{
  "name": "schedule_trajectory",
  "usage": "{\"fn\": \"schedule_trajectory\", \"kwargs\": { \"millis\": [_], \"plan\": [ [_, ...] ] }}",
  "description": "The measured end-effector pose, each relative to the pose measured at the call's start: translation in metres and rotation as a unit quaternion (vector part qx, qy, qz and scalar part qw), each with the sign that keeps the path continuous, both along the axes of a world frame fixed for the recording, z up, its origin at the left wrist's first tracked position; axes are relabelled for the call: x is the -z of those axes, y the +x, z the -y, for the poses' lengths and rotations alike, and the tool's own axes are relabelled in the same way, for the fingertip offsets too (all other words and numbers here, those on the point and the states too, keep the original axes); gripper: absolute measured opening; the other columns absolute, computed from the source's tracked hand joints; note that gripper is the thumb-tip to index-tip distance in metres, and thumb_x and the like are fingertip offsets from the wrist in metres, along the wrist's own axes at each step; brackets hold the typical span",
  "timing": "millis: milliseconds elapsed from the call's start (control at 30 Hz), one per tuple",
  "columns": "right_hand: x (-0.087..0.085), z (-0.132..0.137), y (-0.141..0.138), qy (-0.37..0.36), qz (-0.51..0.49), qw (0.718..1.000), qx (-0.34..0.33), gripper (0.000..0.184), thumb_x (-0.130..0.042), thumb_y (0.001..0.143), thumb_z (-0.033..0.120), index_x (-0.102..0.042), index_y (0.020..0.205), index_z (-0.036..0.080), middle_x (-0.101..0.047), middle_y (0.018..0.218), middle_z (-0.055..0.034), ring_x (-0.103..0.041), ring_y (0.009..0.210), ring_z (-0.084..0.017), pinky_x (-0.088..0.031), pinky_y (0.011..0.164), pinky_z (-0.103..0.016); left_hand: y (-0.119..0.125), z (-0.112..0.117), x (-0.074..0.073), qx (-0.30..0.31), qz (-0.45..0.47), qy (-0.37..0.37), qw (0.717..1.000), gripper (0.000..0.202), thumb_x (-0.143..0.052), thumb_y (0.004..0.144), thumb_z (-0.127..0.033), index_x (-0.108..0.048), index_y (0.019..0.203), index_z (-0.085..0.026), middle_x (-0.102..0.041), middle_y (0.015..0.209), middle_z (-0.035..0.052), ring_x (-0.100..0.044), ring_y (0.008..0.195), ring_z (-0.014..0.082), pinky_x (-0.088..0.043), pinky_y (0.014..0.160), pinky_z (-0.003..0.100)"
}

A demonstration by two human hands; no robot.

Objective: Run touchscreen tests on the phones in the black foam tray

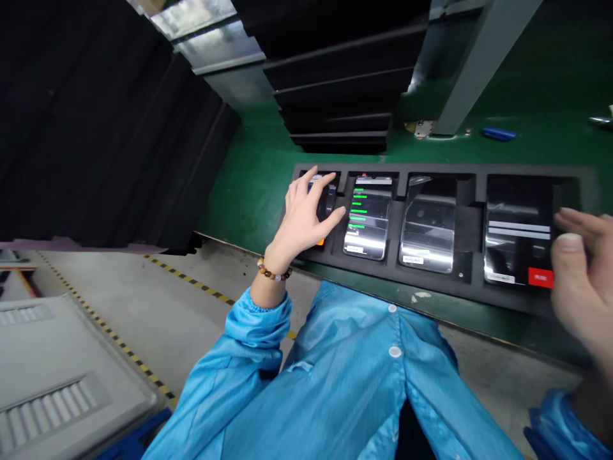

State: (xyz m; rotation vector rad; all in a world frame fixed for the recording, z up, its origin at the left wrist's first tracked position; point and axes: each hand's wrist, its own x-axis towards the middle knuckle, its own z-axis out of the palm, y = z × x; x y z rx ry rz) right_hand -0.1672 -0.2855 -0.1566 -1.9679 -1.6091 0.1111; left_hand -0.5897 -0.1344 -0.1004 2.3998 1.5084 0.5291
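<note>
A long black foam tray (470, 255) lies in front of me with smartphones in its slots. My left hand (306, 214), fingers spread, is over the leftmost phone (327, 199) and hides much of it; whether it touches the screen I cannot tell. Beside it, a second phone (368, 217) shows green lines of text. The third phone (428, 223) has a dark, reflective screen. On the rightmost phone (518, 236) there are pale bars and a red block. At that phone's right edge is my right hand (584, 268), slightly blurred, thumb and fingers apart, holding nothing visible.
The tray rests on a green tabletop (253, 185). Stacks of black trays (335, 83) stand behind it, with another large stack (96, 128) at the left. A grey post (479, 70) and a blue object (499, 133) are at the back right.
</note>
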Motion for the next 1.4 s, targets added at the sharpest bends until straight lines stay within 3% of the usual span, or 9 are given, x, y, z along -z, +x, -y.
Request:
{"fn": "schedule_trajectory", "kwargs": {
  "millis": [167,267,367,500,667,900,1133,1400],
  "plan": [
    [-0.003,-0.003,0.001,-0.036,-0.028,0.999,0.007,0.068,-0.041,0.109,0.069,-0.058,0.161,0.029,-0.064,0.151,-0.0165,-0.04,0.163,-0.035,-0.044,0.128,-0.06,0.013,0.005,0.003,0.084,-0.032,-0.013,0.996,0.09,-0.065,0.096,-0.081,-0.043,0.168,-0.03,-0.031,0.181,0.0198,-0.034,0.166,0.044,-0.023,0.137,0.069],
    [-0.009,-0.005,-0.002,-0.031,-0.042,0.999,0.011,0.067,-0.041,0.11,0.068,-0.059,0.161,0.028,-0.066,0.148,-0.0156,-0.041,0.163,-0.034,-0.042,0.129,-0.059,0.018,0.006,0.003,0.082,-0.034,-0.013,0.996,0.088,-0.064,0.098,-0.08,-0.043,0.167,-0.03,-0.031,0.181,0.0203,-0.034,0.167,0.0454,-0.023,0.136,0.072],
    [-0.018,-0.01,-0.007,-0.019,-0.031,0.999,0.0,0.066,-0.04,0.11,0.065,-0.062,0.157,0.025,-0.066,0.149,-0.0166,-0.045,0.16,-0.033,-0.041,0.13,-0.057,0.02,0.006,-0.001,0.073,-0.015,-0.005,0.997,0.078,-0.062,0.102,-0.073,-0.046,0.166,-0.03,-0.034,0.18,0.0194,-0.035,0.167,0.043,-0.026,0.136,0.068],
    [-0.025,-0.012,-0.014,0.026,0.008,0.999,-0.042,0.057,-0.037,0.112,0.056,-0.075,0.142,0.024,-0.067,0.152,-0.0117,-0.05,0.157,-0.031,-0.038,0.134,-0.055,0.023,0.011,-0.004,0.084,0.003,0.028,0.996,0.054,-0.058,0.108,-0.061,-0.062,0.151,-0.03,-0.045,0.175,0.0158,-0.043,0.161,0.0391,-0.032,0.134,0.064],
    [-0.023,-0.01,-0.016,0.026,0.036,0.998,-0.053,0.055,-0.038,0.113,0.052,-0.08,0.132,0.022,-0.063,0.157,-0.0133,-0.043,0.162,-0.035,-0.035,0.134,-0.06,0.023,0.024,0.003,0.078,-0.006,0.055,0.995,0.041,-0.058,0.108,-0.05,-0.071,0.141,-0.03,-0.051,0.171,0.0133,-0.049,0.155,0.0366,-0.035,0.133,0.065],
    [-0.018,-0.01,-0.012,0.063,0.015,0.997,-0.046,0.053,-0.042,0.113,0.051,-0.077,0.14,0.022,-0.067,0.151,-0.0126,-0.049,0.158,-0.033,-0.035,0.135,-0.058,0.021,0.034,0.003,0.107,-0.006,0.07,0.992,0.034,-0.06,0.106,-0.039,-0.077,0.134,-0.033,-0.052,0.171,0.0087,-0.051,0.155,0.0326,-0.036,0.133,0.066],
    [-0.014,-0.008,-0.012,0.068,0.014,0.997,-0.042,0.053,-0.042,0.113,0.051,-0.078,0.139,0.023,-0.068,0.15,-0.0119,-0.051,0.157,-0.033,-0.035,0.134,-0.058,0.011,0.043,0.008,0.164,-0.003,0.088,0.983,0.029,-0.066,0.1,-0.037,-0.083,0.123,-0.038,-0.057,0.168,0.0034,-0.051,0.151,0.0312,-0.038,0.131,0.064],
    [-0.013,-0.006,-0.011,0.086,0.005,0.996,-0.033,0.052,-0.043,0.112,0.05,-0.075,0.143,0.024,-0.07,0.147,-0.0105,-0.054,0.154,-0.032,-0.036,0.134,-0.058,0.019,0.038,0.006,0.095,-0.001,0.108,0.99,0.035,-0.061,0.102,-0.03,-0.081,0.131,-0.03,-0.057,0.168,0.0083,-0.051,0.149,0.0333,-0.04,0.128,0.062]
  ]
}}
